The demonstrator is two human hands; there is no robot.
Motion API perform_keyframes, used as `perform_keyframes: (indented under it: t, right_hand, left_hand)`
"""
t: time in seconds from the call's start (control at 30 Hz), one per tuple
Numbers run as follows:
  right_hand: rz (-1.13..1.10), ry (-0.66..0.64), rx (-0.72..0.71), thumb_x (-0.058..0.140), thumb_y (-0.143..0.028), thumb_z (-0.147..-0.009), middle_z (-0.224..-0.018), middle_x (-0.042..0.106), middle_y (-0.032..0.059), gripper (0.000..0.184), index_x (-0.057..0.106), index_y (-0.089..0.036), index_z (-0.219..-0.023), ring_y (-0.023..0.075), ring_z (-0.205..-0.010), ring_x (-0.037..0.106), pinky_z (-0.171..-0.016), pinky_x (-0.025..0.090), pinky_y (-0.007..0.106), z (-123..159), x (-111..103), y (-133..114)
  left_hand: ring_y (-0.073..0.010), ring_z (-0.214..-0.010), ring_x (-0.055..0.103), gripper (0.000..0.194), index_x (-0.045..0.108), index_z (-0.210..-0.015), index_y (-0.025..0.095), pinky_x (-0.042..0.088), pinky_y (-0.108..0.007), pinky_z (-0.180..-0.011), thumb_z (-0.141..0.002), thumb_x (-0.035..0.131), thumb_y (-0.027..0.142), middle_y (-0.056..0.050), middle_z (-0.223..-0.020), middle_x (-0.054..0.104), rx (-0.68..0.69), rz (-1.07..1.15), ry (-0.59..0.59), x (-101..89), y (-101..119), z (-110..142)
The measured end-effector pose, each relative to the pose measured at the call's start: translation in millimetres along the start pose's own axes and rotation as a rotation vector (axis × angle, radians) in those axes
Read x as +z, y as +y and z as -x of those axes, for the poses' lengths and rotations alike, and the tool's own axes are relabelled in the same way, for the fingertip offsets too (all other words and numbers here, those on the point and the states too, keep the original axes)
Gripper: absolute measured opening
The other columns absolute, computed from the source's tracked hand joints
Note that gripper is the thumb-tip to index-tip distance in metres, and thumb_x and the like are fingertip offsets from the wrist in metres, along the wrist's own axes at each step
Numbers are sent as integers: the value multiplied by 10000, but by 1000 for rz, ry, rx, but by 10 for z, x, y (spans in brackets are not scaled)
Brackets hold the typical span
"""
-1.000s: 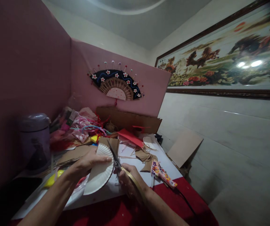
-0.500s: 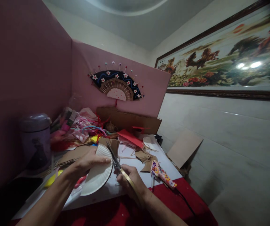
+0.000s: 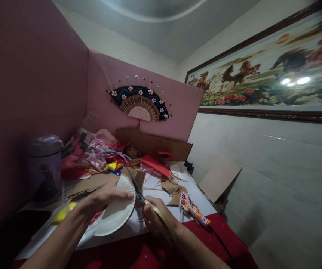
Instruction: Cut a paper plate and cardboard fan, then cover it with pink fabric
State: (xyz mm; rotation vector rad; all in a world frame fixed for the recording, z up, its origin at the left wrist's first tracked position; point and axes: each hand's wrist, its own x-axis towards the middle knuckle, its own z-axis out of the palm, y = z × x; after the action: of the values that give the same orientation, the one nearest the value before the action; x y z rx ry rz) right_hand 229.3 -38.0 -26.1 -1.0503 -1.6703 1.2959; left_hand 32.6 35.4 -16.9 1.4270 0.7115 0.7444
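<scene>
1. Dim overall; darkest toward 8 o'clock.
2. Glare: white spots on framed picture (image 3: 264, 80), between 2 and 3 o'clock.
3. Soft shadow on tiled wall (image 3: 275, 168), 4 o'clock.
4. Purple cup (image 3: 44, 168), between 8 and 9 o'clock, blurred; paper plate (image 3: 116, 215), 7 o'clock, ribs legible.
5. Wide-angle stretch at edges; corner blackened, 2 o'clock.

From here I see: room = red cloth (image 3: 121, 250) btwn forearms, nr edge; also slim lane of white sheet (image 3: 155, 183) btwn R hand (image 3: 158, 216) & glue gun (image 3: 193, 210) | mid: plate piece (image 3: 118, 211) + scissors (image 3: 138, 194) in way | R: gun's cord (image 3: 219, 238) trails over cloth | far L: flask (image 3: 44, 168) | back: craft heap (image 3: 101, 145), cardbd strip (image 3: 155, 144), upright pink board (image 3: 174, 97)
</scene>
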Motion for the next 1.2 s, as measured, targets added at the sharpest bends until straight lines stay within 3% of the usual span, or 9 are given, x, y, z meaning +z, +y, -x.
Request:
perform_keyframes:
  t: [0.2, 0.43, 0.57, 0.7, 0.83, 1.0, 1.2]
  right_hand:
    - [40, 20, -68, 419, -854, -618, -555, 359, -63, 723, 478, -155, -793, 46, -433, 309, -390, 254, 173, -37, -10, 184]
    - [37, 86, -117, 504, -812, -613, -558, 355, -57, 675, 498, -147, -730, 53, -465, 279, -407, 235, 187, -76, 44, 197]
    - [27, 128, -148, 595, -748, -604, -591, 416, -35, 628, 520, -132, -705, 67, -516, 336, -452, 264, 195, -80, 74, 169]
    - [49, 129, -83, 601, -772, -561, -588, 444, -31, 675, 558, -127, -756, 79, -513, 381, -462, 304, 204, -59, 45, 130]
    - [53, 0, 37, 435, -897, -513, -553, 442, -35, 785, 510, -150, -742, 70, -429, 379, -391, 295, 196, 9, -22, -19]
    - [135, -83, 22, 330, -892, -595, -501, 425, -44, 747, 466, -163, -679, 57, -388, 370, -372, 285, 183, 85, -62, -258]
    - [88, -30, 80, 406, -900, -525, -540, 392, -61, 754, 442, -168, -703, 43, -415, 342, -373, 271, 169, 26, -56, -123]
  left_hand:
    - [-124, -485, 497, 285, 630, -729, 116, 358, -235, -453, -574, 750, 323, -27, -608, 605, 38, -19, -17, 28, 23, 21]
    - [-115, -463, 488, 250, 626, -686, 122, 353, -226, -440, -547, 749, 290, -17, -579, 599, 19, -26, 31, 50, 85, 47]
    - [-120, -462, 496, 257, 636, -690, 118, 354, -228, -439, -541, 752, 292, -23, -576, 605, -15, -32, 20, 40, 92, 52]
    - [-116, -456, 477, 245, 635, -668, 116, 336, -228, -431, -553, 745, 302, -19, -563, 587, 2, -51, -1, 17, 82, 42]
    - [-115, -465, 474, 253, 635, -671, 118, 343, -230, -444, -527, 760, 284, -18, -567, 587, -14, -17, -42, 10, 50, 30]
    - [-121, -457, 481, 276, 650, -690, 116, 349, -235, -441, -519, 770, 297, -30, -570, 604, -19, -9, -96, 9, -3, 16]
    - [-130, -496, 492, 267, 658, -747, 131, 360, -237, -466, -544, 755, 274, -2, -599, 621, -9, -21, -74, 30, 20, 42]
